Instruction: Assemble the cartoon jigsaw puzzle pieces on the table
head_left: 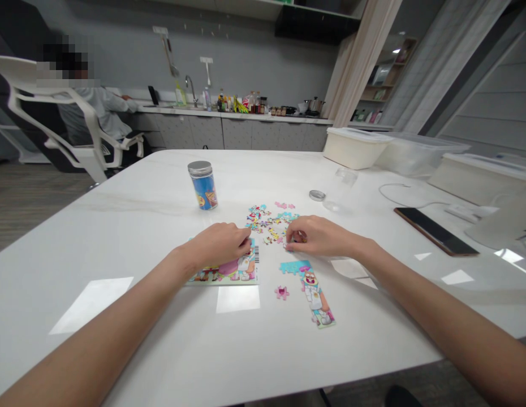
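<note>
Loose jigsaw puzzle pieces (263,223) lie in a heap on the white table. Over the right side of a picture card (237,268) with a cartoon print and barcode rests my left hand (223,243), its fingers curled closed; whatever they may hold is hidden. My right hand (316,234) is at the heap's right edge, thumb and fingers bent together around a puzzle piece at the fingertips, partly hidden. Nearer me lies a joined puzzle section (316,294), a blue top strip and a cartoon figure down the right side. Left of it sits a single pink piece (282,292).
A lidded jar with blue print (203,185) stands beyond my left hand. At the right are a clear jar (340,189), its metal lid (317,195), a phone (435,230), a cable and storage boxes (356,148). A person (97,110) sits at the far left.
</note>
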`<state>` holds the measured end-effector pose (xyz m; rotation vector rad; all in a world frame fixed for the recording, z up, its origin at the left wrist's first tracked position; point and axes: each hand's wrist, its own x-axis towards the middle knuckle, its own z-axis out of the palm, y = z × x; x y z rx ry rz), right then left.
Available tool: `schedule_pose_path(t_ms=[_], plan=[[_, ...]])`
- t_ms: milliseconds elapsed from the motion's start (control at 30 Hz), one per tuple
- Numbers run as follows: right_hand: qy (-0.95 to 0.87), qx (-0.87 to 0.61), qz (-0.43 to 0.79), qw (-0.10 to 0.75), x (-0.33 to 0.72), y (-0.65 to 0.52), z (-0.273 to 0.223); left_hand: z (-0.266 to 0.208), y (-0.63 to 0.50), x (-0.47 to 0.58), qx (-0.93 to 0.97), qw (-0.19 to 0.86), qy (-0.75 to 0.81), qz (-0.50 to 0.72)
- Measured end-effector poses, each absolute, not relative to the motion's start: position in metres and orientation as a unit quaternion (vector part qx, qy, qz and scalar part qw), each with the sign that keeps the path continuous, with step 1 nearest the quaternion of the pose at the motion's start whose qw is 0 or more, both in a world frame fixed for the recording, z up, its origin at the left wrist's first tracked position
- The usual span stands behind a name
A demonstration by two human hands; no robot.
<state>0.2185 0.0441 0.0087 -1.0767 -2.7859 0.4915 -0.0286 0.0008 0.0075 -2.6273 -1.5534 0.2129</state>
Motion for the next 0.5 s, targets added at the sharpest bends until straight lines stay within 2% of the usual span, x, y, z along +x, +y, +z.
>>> schedule_pose_path(t_ms=[500], plan=[[-0.939,-0.254,0.225,0.050,0.2206,0.0443,0.0064,0.0066,0.0015,-0.0284,-0.854,0.030,-0.514,0.077]])
